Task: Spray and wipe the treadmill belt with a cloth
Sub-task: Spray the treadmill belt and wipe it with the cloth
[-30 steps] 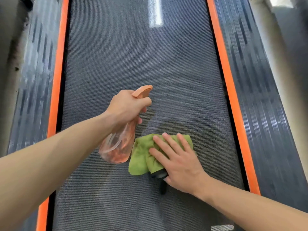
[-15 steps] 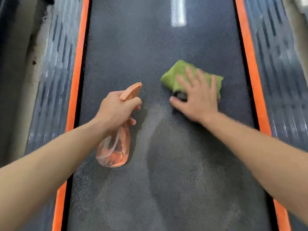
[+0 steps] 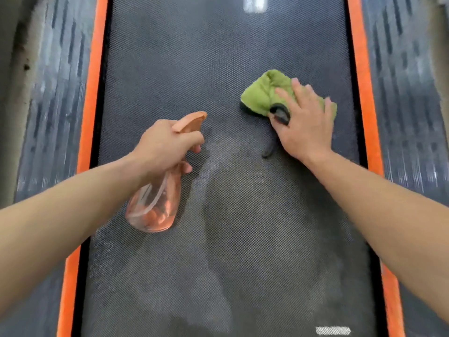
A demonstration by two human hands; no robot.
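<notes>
The dark textured treadmill belt (image 3: 218, 57) fills the middle of the view, with a wet, darker patch (image 3: 255, 227) near me. My left hand (image 3: 162, 144) grips the neck of a clear orange spray bottle (image 3: 155, 205) above the belt's left half, a finger on the trigger. My right hand (image 3: 303, 122) presses flat, fingers spread, on a crumpled green cloth (image 3: 262, 93) at the belt's right side. A dark loop and strap of the cloth (image 3: 279, 115) stick out by my thumb.
Orange strips (image 3: 93, 93) (image 3: 362, 69) border the belt on both sides, with ribbed grey side rails (image 3: 53, 93) (image 3: 401, 93) beyond them. A white mark (image 3: 254, 4) sits at the far end of the belt and another (image 3: 332, 330) near me.
My right hand has pushed the cloth away from me and to the right, leaving a wet trail. The left hand with the bottle has stayed roughly in place.
</notes>
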